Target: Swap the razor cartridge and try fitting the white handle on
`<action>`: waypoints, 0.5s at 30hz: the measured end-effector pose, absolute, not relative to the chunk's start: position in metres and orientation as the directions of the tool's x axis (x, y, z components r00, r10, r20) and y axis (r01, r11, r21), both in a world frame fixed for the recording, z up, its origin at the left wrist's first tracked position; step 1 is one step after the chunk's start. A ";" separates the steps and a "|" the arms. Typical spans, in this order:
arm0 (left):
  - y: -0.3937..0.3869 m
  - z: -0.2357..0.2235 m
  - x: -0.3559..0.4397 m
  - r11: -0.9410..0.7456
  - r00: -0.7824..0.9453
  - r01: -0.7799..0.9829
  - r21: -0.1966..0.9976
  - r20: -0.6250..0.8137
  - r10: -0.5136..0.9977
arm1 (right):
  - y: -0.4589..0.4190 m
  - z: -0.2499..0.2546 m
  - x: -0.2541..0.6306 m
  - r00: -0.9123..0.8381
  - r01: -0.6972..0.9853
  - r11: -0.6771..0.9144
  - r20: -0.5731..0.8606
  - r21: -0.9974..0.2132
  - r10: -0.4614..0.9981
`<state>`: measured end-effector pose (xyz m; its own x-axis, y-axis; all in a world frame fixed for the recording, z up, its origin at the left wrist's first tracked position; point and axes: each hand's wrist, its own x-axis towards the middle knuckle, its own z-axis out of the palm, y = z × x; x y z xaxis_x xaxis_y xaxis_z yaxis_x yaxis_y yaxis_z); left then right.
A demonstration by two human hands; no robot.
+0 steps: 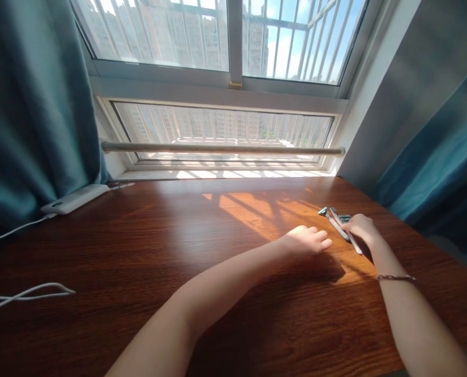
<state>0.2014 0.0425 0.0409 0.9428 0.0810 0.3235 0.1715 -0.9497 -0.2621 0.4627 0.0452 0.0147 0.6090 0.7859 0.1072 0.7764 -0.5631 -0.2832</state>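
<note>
Your right hand [359, 226] rests on the dark reddish-brown wooden surface [139, 251], well over to the right side and in a patch of sunlight. Its fingers are curled down over a small bunch of slim white razors with teal heads [334, 220]; the handles pass under your fingers, but you cannot tell from here whether the hand is truly pinching them or only lying on them. The teal heads stick out toward the window, just beyond your fingertips, and one white handle end shows beneath the hand on the near side. A thin beaded bracelet [395, 278] circles your right wrist.

Your left hand [308, 240] lies just beside the razors, palm down, fingers loosely together and pointing toward them, apart from the handles and holding nothing.

Far to the left, a white rectangular power bank [74, 199] lies near the teal curtain [33, 104], with a white cable [29, 292] trailing across the near left of the surface.
</note>
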 end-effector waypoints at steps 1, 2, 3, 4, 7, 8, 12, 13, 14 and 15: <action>0.046 0.039 0.221 -0.952 0.946 0.155 -0.262 0.317 0.066 | 0.046 0.014 0.463 0.604 0.779 -0.566 0.081 -0.270 0.793; 0.048 0.037 0.239 -0.954 0.947 0.146 -0.262 0.317 0.057 | 0.046 0.014 0.464 0.601 0.780 -0.571 0.052 -0.255 0.798; 0.050 0.034 0.255 -0.954 0.947 0.141 -0.263 0.318 0.053 | 0.047 0.014 0.465 0.600 0.780 -0.576 0.029 -0.243 0.800; 0.051 0.031 0.270 -0.954 0.945 0.144 -0.263 0.321 0.055 | 0.047 0.014 0.467 0.600 0.779 -0.581 0.015 -0.236 0.800; 0.053 0.019 0.302 -0.956 0.950 0.150 -0.252 0.305 0.069 | 0.046 0.017 0.474 0.612 0.772 -0.594 0.010 -0.224 0.791; 0.054 0.016 0.309 -0.957 0.951 0.155 -0.247 0.301 0.076 | 0.046 0.019 0.478 0.617 0.769 -0.599 0.019 -0.222 0.786; 0.058 0.008 0.324 -0.956 0.950 0.169 -0.239 0.299 0.093 | 0.041 0.029 0.489 0.638 0.756 -0.609 0.064 -0.240 0.768; 0.059 0.008 0.325 -0.957 0.952 0.165 -0.239 0.293 0.091 | 0.039 0.031 0.491 0.642 0.753 -0.609 0.075 -0.250 0.763; 0.060 0.008 0.326 -0.958 0.955 0.159 -0.239 0.284 0.087 | 0.038 0.032 0.492 0.648 0.749 -0.611 0.089 -0.258 0.757; 0.061 0.009 0.327 -0.958 0.958 0.154 -0.241 0.275 0.085 | 0.038 0.033 0.493 0.656 0.744 -0.615 0.105 -0.262 0.748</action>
